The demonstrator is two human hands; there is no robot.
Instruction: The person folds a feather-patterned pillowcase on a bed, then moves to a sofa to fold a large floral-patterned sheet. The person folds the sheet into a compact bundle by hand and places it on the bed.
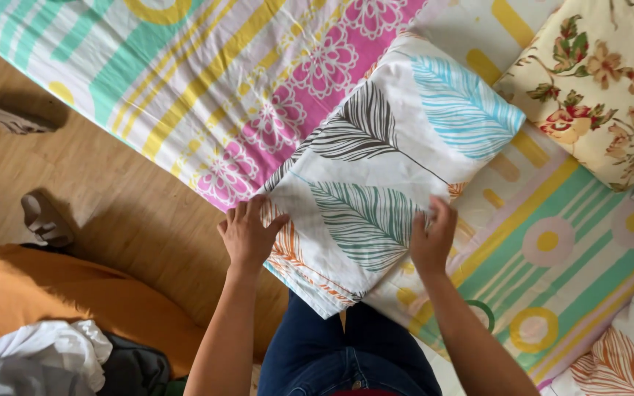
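**A:** Head view. What are the hands doing?

**B:** The left hand is lying nearly flat, fingers spread, pressing the near corner of the feather-print pillow. The right hand is curling loosely, pinching its right edge. The pillow is lying on the bed, its corner overhanging the wooden floor.

**A:** What is risking failure?

**B:** The smooth cotton case is probably slipping easily; the overhanging corner could be dragging the soft, plump rectangle off the edge.

**A:** Other textures?

**B:** A floral cushion is sitting just beside it, puffy; the striped sheet is lying flat.
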